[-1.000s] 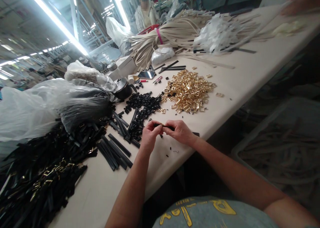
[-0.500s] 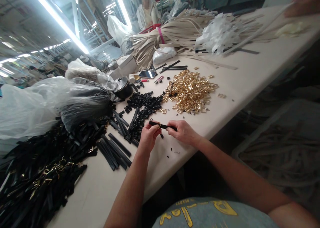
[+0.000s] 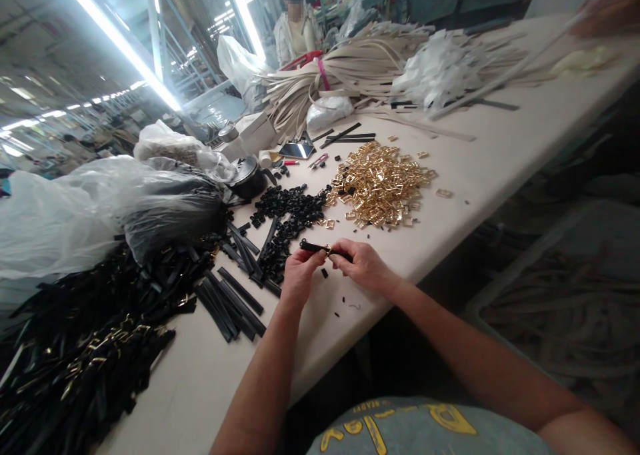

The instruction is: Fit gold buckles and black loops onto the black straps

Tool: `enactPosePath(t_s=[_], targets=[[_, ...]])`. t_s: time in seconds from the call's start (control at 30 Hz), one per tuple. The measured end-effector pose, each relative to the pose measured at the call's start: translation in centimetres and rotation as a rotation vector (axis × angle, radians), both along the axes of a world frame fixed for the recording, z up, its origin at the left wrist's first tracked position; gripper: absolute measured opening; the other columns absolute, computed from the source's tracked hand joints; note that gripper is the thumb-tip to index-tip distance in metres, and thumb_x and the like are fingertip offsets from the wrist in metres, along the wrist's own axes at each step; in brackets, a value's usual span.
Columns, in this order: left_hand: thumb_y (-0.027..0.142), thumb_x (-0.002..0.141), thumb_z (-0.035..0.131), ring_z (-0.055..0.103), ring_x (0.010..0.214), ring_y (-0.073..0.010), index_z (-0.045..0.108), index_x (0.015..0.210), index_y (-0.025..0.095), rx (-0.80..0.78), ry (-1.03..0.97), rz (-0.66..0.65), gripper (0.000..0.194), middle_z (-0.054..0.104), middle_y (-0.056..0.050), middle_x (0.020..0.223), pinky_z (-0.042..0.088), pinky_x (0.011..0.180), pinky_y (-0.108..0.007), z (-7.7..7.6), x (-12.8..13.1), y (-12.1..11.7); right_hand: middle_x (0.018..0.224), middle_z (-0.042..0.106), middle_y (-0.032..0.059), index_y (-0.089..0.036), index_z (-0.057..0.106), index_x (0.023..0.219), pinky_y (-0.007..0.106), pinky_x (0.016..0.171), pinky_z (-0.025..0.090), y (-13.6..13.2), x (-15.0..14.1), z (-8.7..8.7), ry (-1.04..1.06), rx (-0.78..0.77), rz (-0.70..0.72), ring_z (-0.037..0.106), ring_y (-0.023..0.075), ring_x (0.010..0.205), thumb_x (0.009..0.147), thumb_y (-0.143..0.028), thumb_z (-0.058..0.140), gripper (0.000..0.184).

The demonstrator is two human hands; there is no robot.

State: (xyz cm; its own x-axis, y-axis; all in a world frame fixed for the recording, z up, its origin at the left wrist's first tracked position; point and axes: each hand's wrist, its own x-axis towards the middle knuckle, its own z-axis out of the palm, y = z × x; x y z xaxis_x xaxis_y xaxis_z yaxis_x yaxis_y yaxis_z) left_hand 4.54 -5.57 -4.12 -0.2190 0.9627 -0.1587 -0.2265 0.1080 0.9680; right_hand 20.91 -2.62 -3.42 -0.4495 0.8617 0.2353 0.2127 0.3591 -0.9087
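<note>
One black strap (image 3: 313, 247): lay crosswise, pinched in both your left hand (image 3: 299, 274) and right hand (image 3: 366, 264). One gold buckle (image 3: 329, 250): sat between them, near both.

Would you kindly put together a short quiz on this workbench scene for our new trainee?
1. What do the left hand and right hand hold between them?
A) a phone
B) a black strip
C) a plastic bag
2. True or false: the gold-coloured pieces are piled inside a black pot.
3. Fill in: the bundle of beige strips has a ____ band around it.

Key: 1 B; 2 false, they lie on the table; 3 pink.
</note>
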Motion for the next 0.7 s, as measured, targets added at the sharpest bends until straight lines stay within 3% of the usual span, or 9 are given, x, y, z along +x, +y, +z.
enactPosePath(t_s=[0.17, 0.33, 0.47, 0.53, 0.6, 0.7], targets=[[0.036, 0.066, 0.081, 0.057, 0.063, -0.0099, 0.070, 0.077, 0.015, 0.062, 0.111, 0.007, 0.026, 0.066, 0.000, 0.069, 0.046, 0.067, -0.024, 0.1, 0.6, -0.1, 0.058, 0.057, -0.0020, -0.019, 0.057, 0.070, 0.023, 0.054, 0.035, -0.3, -0.3, 0.2, -0.007, 0.013, -0.061, 0.047, 0.0110, 0.053, 0.087, -0.031, 0.054, 0.021], [0.033, 0.063, 0.083, 0.057, 0.061, -0.0098, 0.063, 0.079, 0.018, 0.142, 0.133, 0.110, 0.030, 0.065, 0.002, 0.070, 0.046, 0.064, -0.023, 0.8, 1.2, -0.3, 0.056, 0.051, -0.0023, -0.019, 0.055, 0.063, 0.024, 0.054, 0.032, -0.2, -0.7, 0.3, -0.063, 0.086, -0.197, 0.043, 0.0107, 0.053, 0.084, -0.031, 0.057, 0.024], [0.050, 0.074, 0.073, 0.057, 0.059, -0.0100, 0.064, 0.082, 0.017, 0.159, 0.041, 0.051, 0.035, 0.065, -0.001, 0.071, 0.047, 0.062, -0.024, 0.8, 0.9, -0.5, 0.054, 0.048, -0.0026, -0.018, 0.053, 0.060, 0.024, 0.053, 0.031, 0.3, -0.5, 0.5, -0.027, 0.049, -0.211, 0.041, 0.0103, 0.053, 0.083, -0.032, 0.058, 0.028], [0.054, 0.076, 0.069, 0.056, 0.058, -0.0094, 0.064, 0.079, 0.016, 0.140, -0.046, 0.006, 0.039, 0.064, -0.001, 0.069, 0.047, 0.061, -0.023, 0.8, 0.7, -0.5, 0.054, 0.047, -0.0029, -0.018, 0.053, 0.060, 0.023, 0.052, 0.030, 0.6, -0.2, 0.6, -0.006, 0.034, -0.185, 0.041, 0.0100, 0.053, 0.083, -0.034, 0.058, 0.029], [0.047, 0.072, 0.076, 0.056, 0.058, -0.0080, 0.064, 0.076, 0.015, 0.099, -0.097, -0.035, 0.035, 0.063, 0.000, 0.067, 0.047, 0.060, -0.020, 0.8, 0.5, -0.6, 0.054, 0.045, -0.0034, -0.017, 0.053, 0.060, 0.023, 0.051, 0.028, 0.7, 0.3, 0.9, -0.004, 0.027, -0.112, 0.039, 0.0096, 0.053, 0.084, -0.037, 0.058, 0.031], [0.036, 0.068, 0.082, 0.061, 0.067, -0.0086, 0.067, 0.093, 0.018, 0.016, -0.132, -0.161, 0.035, 0.067, -0.001, 0.085, 0.050, 0.063, -0.020, 1.2, 0.2, -0.8, 0.054, 0.045, -0.0040, -0.016, 0.054, 0.061, 0.022, 0.050, 0.027, 0.8, 1.0, 1.5, -0.008, -0.025, 0.074, 0.038, 0.0088, 0.053, 0.084, -0.038, 0.058, 0.032]])
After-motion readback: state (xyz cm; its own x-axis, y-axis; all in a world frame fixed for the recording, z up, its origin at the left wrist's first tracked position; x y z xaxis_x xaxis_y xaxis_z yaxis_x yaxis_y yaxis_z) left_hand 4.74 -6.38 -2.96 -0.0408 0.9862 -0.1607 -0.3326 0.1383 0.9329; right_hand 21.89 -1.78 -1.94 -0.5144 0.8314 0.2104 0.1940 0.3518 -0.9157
